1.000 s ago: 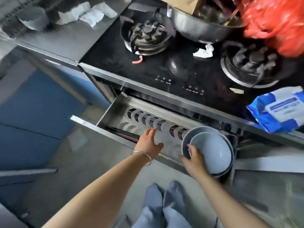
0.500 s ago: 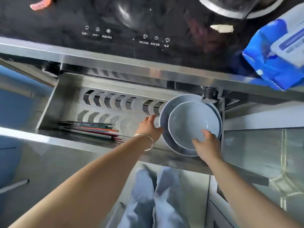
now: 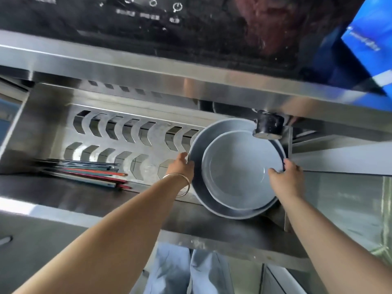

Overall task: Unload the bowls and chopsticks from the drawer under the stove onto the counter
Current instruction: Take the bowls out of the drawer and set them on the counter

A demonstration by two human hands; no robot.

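Two grey-blue bowls are nested at the right end of the open steel drawer (image 3: 48, 124): a smaller bowl (image 3: 239, 168) inside a larger bowl (image 3: 198, 145). My left hand (image 3: 181, 166) grips the larger bowl's left rim. On the right side my right hand (image 3: 285, 177) holds the rims, thumb inside the smaller bowl. A bundle of coloured chopsticks (image 3: 89, 174) lies flat at the drawer's front left, apart from both hands.
The black glass stove top (image 3: 191, 28) with touch controls overhangs the drawer. A blue packet (image 3: 369, 45) lies on the stove at the right. A black knob (image 3: 268, 127) juts down over the bowls' far rim. My legs show below.
The camera has dropped closer to the drawer. My left hand moved right onto the larger bowl's left rim. My right hand shifted from the front rim to the right rim.
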